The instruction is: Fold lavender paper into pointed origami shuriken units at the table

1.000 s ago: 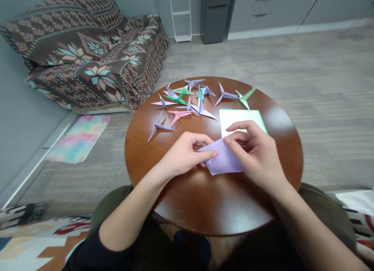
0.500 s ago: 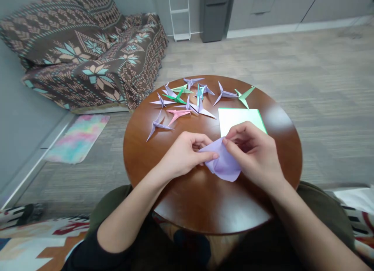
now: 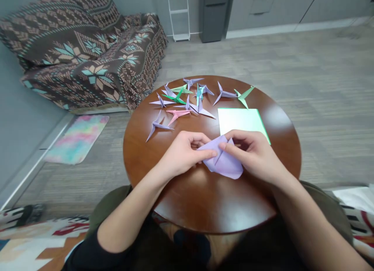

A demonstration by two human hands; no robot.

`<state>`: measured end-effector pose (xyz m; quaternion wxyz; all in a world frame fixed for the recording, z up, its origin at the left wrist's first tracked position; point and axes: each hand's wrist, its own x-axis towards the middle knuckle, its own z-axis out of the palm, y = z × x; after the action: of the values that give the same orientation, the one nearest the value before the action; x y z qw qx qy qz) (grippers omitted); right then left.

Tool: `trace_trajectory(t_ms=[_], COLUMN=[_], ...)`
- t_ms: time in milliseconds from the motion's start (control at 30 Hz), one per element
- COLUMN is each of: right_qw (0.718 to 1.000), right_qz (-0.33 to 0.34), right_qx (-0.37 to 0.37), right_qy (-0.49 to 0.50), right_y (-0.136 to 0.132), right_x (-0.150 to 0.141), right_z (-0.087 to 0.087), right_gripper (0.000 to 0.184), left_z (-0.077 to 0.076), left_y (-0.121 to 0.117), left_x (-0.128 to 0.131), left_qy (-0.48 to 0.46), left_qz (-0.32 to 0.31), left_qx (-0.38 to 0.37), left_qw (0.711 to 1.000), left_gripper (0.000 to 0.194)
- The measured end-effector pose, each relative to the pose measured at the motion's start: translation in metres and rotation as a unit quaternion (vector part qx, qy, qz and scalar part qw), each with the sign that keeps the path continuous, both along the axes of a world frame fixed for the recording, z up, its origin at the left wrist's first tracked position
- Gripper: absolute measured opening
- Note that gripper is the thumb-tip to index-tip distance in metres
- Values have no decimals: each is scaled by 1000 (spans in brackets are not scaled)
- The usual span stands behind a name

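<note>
A partly folded sheet of purple origami paper (image 3: 227, 165) is held between my two hands above the round brown table (image 3: 213, 208). My left hand (image 3: 188, 152) pinches its left side, thumb on top and fingers underneath. At the upper right part of the paper, my right hand (image 3: 253, 152) grips with the thumb on the face and the fingers behind. A crease runs across the paper between the thumbs, and its lower edge bulges out. Just beyond my right hand lies a stack of white paper with green edges (image 3: 241, 121).
Several folded paper cranes stand toward the table's far side, among them a pink one (image 3: 178, 114), a dark green one (image 3: 177, 96), a light green one (image 3: 244, 96) and a purple one (image 3: 157, 125). A sofa (image 3: 96, 64) with a patterned cover stands at the left.
My right hand has moved slightly down, its thumb now lower on the purple paper. A fold has opened along the middle, and the paper's lower edge has become rounded.
</note>
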<state>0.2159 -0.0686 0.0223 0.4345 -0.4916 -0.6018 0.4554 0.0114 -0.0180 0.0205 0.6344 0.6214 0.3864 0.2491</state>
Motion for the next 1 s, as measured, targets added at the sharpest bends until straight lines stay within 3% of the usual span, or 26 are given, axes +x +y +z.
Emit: trace_trajectory(t_ms=[267,667,1000], right_qw=[998,996,996], right_qz=[-59,-91,-83], right_qx=[32,16,13], right_qy=[-9,10,7], right_y=[-1,-4,-4], right_x=[-6,-10,-11], right_z=[-5,-6,-5], right_gripper=[18,20,16], left_z=[-6,-8,-6], left_y=[3,2,2], left_x=[-3,-1,1], left_qy=[-17,-14,-2], left_qz=[-60,-34,-34], left_qx=[-36,-67,-45], left_qw=[997,997,998], left_gripper=[34,32,27])
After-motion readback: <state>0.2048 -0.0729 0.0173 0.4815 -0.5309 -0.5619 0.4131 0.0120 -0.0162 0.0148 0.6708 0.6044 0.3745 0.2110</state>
